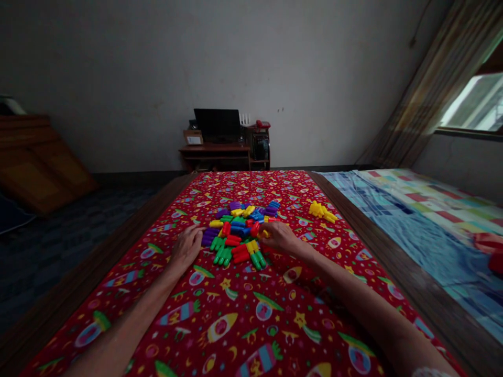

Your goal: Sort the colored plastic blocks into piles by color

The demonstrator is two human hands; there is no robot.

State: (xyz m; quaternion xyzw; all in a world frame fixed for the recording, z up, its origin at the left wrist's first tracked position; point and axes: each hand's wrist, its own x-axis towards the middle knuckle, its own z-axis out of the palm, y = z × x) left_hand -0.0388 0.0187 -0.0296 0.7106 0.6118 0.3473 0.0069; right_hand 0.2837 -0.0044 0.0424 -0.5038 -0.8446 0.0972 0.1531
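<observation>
A pile of plastic building blocks (239, 229) in red, blue, green, yellow and purple lies on the red patterned cloth (251, 314). My left hand (186, 246) rests on the cloth at the pile's left edge, loosely bent and holding nothing, with its fingertips beside some purple blocks (208, 237). At the right side of the pile, my right hand (280, 237) has its fingers closed on a small yellow block (264, 234), partly hidden by them. A red block (254, 229) sits right by those fingertips. Nearest me are green blocks (223, 255) and red blocks (240, 253).
A joined cluster of yellow blocks (322, 211) lies apart, to the right. Dark wooden edges (353, 235) flank the cloth. Further right is bedding (408, 235). By the far wall stands a desk (216, 152) with a monitor (218, 124); a wooden cabinet (43, 162) is at left.
</observation>
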